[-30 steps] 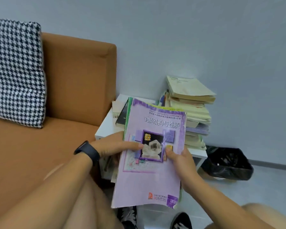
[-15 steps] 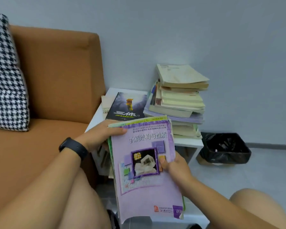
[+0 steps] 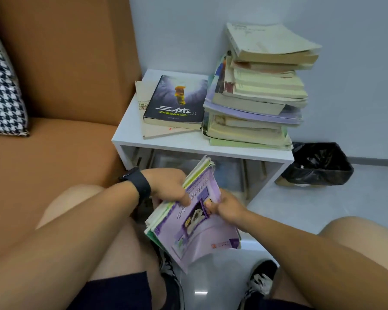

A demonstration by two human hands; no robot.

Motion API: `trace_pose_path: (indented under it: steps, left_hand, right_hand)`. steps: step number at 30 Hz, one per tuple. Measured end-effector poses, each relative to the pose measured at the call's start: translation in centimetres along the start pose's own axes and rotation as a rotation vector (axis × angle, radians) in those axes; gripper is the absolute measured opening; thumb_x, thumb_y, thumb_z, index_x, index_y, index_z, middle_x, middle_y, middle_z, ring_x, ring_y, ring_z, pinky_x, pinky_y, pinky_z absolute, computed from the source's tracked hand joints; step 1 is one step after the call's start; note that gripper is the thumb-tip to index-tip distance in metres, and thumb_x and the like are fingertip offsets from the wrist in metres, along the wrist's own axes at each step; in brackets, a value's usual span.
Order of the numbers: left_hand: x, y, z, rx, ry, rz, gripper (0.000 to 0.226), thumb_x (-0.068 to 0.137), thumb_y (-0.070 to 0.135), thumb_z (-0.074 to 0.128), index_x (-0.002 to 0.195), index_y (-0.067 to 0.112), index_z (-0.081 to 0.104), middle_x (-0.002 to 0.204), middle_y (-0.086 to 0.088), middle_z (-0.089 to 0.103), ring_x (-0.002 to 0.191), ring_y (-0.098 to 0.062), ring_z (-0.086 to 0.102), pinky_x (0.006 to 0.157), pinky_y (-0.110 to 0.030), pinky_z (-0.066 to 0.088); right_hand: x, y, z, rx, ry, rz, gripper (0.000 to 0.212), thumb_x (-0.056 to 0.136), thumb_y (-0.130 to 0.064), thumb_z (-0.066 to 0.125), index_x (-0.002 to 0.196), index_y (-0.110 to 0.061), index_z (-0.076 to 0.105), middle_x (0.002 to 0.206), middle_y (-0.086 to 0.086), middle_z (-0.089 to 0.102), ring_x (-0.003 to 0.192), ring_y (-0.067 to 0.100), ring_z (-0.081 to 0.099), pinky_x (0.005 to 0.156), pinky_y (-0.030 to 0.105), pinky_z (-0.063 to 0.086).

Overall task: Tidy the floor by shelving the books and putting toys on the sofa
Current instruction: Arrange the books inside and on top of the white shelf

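Down low in front of a white side table [image 3: 188,145], a crouching person holds a bundle of thin books [image 3: 188,222] with both hands. A purple-covered book lies on top of the bundle, tilted, its far end pointing toward the table's open lower shelf. The left hand [image 3: 169,186], with a black watch [image 3: 138,183] on its wrist, grips the bundle's left edge, thumb pressed on the purple cover. The right hand [image 3: 227,208] pinches the right edge, thumb on top and fingers curled beneath. On the table's top, a dark book [image 3: 177,101] rests on a pale one at the left, and a tall, uneven stack of books [image 3: 258,90] stands at the right. Left of the table is an orange sofa [image 3: 61,86] with a houndstooth cushion [image 3: 2,95]. Right of the table, on the floor, sits a bin lined with a black bag [image 3: 318,164].
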State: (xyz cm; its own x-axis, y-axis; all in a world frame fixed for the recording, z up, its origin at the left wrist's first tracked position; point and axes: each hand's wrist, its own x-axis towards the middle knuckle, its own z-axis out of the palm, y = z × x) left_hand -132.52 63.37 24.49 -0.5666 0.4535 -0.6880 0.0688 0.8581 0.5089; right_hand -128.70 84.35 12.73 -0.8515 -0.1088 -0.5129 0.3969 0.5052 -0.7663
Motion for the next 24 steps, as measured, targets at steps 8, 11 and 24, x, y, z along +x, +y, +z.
trace_pose_path:
  steps: [8, 11, 24]
  left_hand:
    - [3.0, 1.3, 2.6, 0.173, 0.243, -0.211, 0.028, 0.088, 0.013, 0.056, 0.062, 0.011, 0.044, 0.061, -0.004, 0.046, 0.052, -0.019, 0.041, 0.045, -0.024, 0.029]
    - [2.5, 1.0, 1.4, 0.158, 0.292, -0.247, 0.035, 0.091, 0.016, 0.056, 0.060, 0.012, 0.040, 0.058, -0.004, 0.039, 0.049, -0.018, 0.034, 0.042, -0.024, 0.024]
    - [0.4, -1.6, -0.7, 0.108, 0.359, -0.352, 0.012, 0.082, 0.017, 0.063, 0.074, 0.010, 0.058, 0.070, -0.008, 0.060, 0.060, -0.024, 0.051, 0.052, -0.026, 0.038]
  right_hand:
    - [5.0, 3.7, 2.0, 0.018, -0.001, 0.257, 0.047, 0.094, -0.056, 0.059, 0.117, -0.015, 0.066, 0.114, 0.005, 0.069, 0.098, 0.023, 0.066, 0.091, 0.039, 0.055]
    - [5.5, 4.8, 2.0, 0.324, 0.186, 0.520, 0.056, 0.101, -0.054, 0.048, 0.129, -0.005, 0.055, 0.120, 0.013, 0.060, 0.107, 0.034, 0.063, 0.099, 0.044, 0.052]
    - [9.5, 7.4, 5.4, 1.210, 0.087, 0.579, 0.044, 0.092, -0.037, 0.072, 0.119, -0.005, 0.060, 0.111, 0.011, 0.068, 0.106, 0.027, 0.064, 0.116, 0.043, 0.039]
